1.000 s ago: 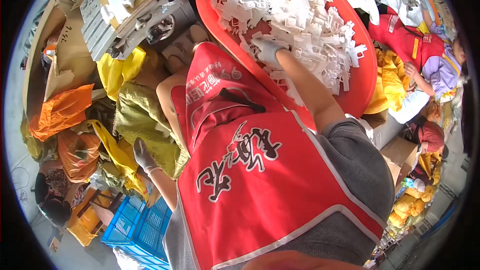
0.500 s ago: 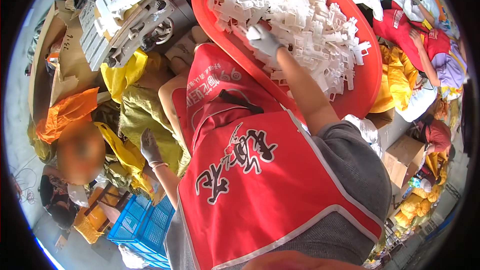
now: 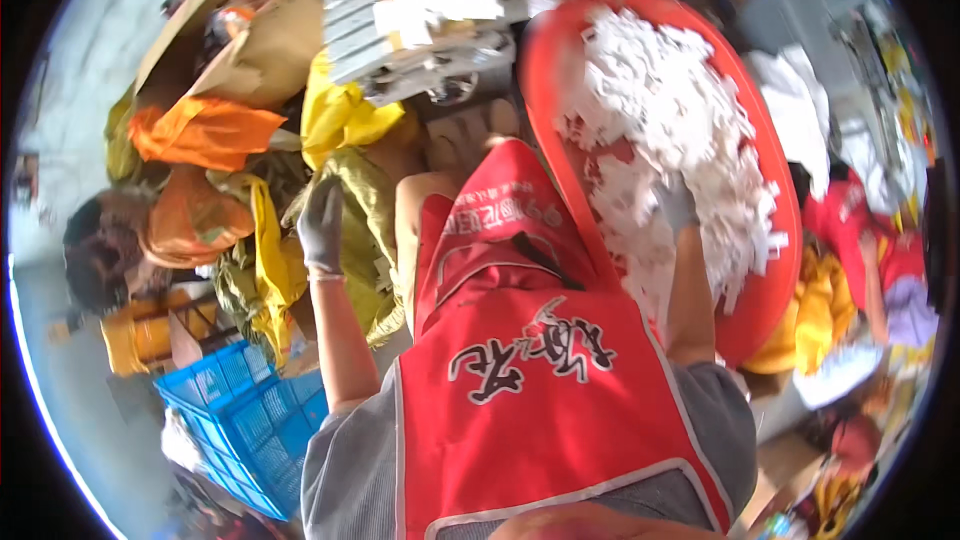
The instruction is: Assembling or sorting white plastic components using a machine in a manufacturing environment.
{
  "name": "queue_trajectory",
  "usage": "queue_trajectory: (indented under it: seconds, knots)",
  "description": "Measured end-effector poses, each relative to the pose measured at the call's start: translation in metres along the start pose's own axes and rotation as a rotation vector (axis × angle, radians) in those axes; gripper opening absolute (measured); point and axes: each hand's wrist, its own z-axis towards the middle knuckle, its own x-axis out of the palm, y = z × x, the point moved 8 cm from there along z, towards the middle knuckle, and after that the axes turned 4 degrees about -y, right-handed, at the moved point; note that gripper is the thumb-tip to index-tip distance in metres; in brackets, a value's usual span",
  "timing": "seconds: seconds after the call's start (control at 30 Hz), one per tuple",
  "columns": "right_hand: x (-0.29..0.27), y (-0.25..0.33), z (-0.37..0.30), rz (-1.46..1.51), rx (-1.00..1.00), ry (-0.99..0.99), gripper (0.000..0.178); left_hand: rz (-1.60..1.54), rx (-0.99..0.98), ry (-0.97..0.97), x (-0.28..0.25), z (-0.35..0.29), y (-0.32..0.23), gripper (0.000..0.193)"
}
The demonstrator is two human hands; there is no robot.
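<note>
A long red tub [image 3: 775,130] holds a heap of small white plastic parts [image 3: 670,100], blurred, some with square openings. My right hand [image 3: 678,204], in a whitish-grey glove, reaches into the near part of this heap. Its fingertips are smeared and partly lost among the parts, so whether they grip one does not show. My left hand [image 3: 321,227], gloved too, is held up left of my knees with its fingers stretched out and nothing visible in it. Beside it lies an olive-green sack [image 3: 365,230]. A red apron [image 3: 540,410] covers my front.
Ahead stands a grey slatted stand [image 3: 355,35] bearing a white cross-shaped piece [image 3: 435,8]. Yellow cloth [image 3: 340,115], orange sacking [image 3: 205,132], a cardboard box [image 3: 255,50] and a blue crate [image 3: 235,420] are at left. People in red [image 3: 845,215] sit beyond the tub.
The view has turned, shifting the tub rightward in the picture. My right hand has moved from the tub's left side into the near part of the heap. My left hand has risen, fingers extended.
</note>
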Motion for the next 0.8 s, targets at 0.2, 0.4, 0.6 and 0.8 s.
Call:
queue_trajectory:
  seconds: [0.2, 0.4, 0.6, 0.8]
  knots:
    - [-0.039, 0.065, -0.02, 0.163, -0.098, -0.088, 0.033, -0.163, 0.269, -0.069, -0.015, 0.046, -0.104, 0.022]
    - [-0.068, 0.086, -0.015, 0.402, -0.181, -0.186, 0.028, -0.067, 0.485, -0.021, 0.008, 0.086, -0.173, 0.023]
    - [-0.094, 0.124, -0.024, 0.223, -0.329, -0.254, 0.031, 0.013, 0.525, 0.194, 0.054, 0.118, -0.205, 0.038]
    - [-0.083, 0.142, -0.014, 0.871, -0.151, 0.011, 0.033, 0.151, 0.53, 0.375, 0.073, 0.142, -0.207, 0.034]
